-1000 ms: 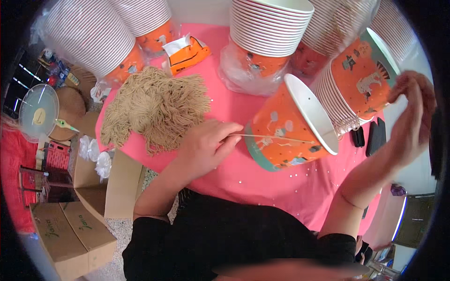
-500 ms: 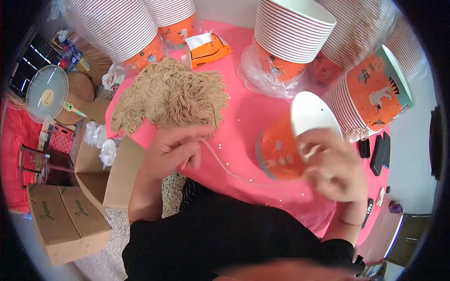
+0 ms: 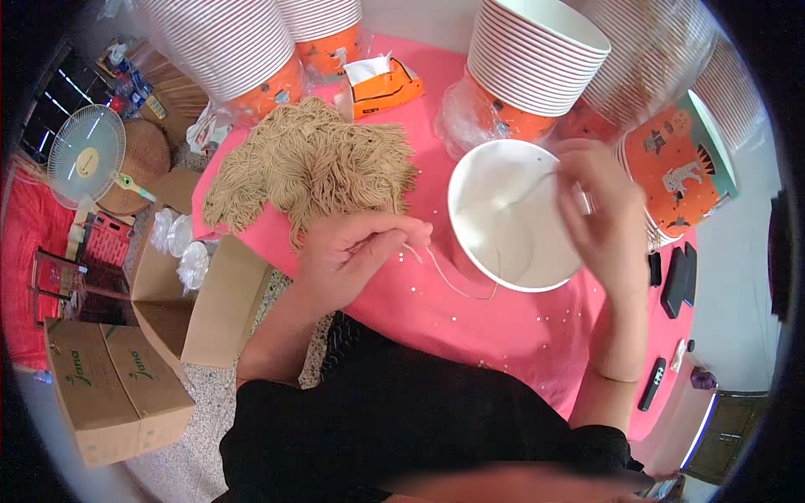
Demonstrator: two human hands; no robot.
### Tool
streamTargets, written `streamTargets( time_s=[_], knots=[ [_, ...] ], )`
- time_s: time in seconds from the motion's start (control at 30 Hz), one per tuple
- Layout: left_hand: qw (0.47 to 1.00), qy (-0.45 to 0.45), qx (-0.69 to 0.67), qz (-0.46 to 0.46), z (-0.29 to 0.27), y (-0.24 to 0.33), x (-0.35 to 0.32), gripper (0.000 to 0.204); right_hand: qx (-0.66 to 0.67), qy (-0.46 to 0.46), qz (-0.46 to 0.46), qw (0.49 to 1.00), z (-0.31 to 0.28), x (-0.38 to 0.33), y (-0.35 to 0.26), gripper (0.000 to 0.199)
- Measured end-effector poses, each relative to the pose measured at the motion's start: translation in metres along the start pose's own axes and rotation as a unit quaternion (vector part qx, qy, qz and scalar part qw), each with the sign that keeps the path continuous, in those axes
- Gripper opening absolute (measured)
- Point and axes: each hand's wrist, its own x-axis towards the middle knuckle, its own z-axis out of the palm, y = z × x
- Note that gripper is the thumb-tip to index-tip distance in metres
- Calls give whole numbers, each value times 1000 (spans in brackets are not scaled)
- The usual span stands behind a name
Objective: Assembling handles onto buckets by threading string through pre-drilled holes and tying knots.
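- The left grip point(image 3: 356, 256) is closed, thumb and fingertips pinching one end of a thin beige cord point(image 3: 449, 281), knuckles up, resting low over the pink desk point(image 3: 503, 327).
- The right grip point(image 3: 599, 214) is closed too, fingers pinched at the far rim of a white-lined paper cup point(image 3: 513, 214); it appears to hold the cord's other end where a thin line crosses the inside wall, though the exact contact is too fine to tell.
- The cup sits with its mouth turned up toward the camera, near the desk's front edge, between the two hands. Held that way, its inner wall and the small holes near the rim are in plain sight, which suits guiding a cord through.
- The cord sags in a loose curve from the left fingers to the cup's near rim, slack rather than taut.
- A heap of cut cords point(image 3: 314, 168) lies just behind the left hand, close enough to draw from without stretching.
- Tall nested cup stacks point(image 3: 537, 67) stand along the back of the desk, more at the left point(image 3: 231, 46), well clear of the working patch.
- An orange tissue box point(image 3: 381, 84) sits behind the heap.
- Cardboard boxes point(image 3: 109, 386) and a small fan point(image 3: 84, 155) stand on the floor at the left.
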Motion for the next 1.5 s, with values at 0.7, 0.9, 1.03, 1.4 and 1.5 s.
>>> streamTargets(
  time_s=[0.7, 0.9, 1.03, 1.4, 1.5],
  knots=[
    [974, 6, 205, 100, 17, 0, 11, 17, -129, -117, 99, 980, -87, -56, -37, 31],
    [912, 60, 349, 209, 22, 13, 19, 16, 34, -272, -26, 961, -32, -31, 16, 16],
    [948, 45, 238, 204, 19, -3, 27, 14, 101, -469, -26, 877, -34, -20, 26, 11],
    [996, 23, -84, -35, 38, -2, 38, 18, 215, -384, -6, 898, -25, -28, 16, 10],
    [995, 5, -69, -70, 43, 3, 40, 17, 252, -341, -8, 905, -27, -27, 16, 9]
  ],
)
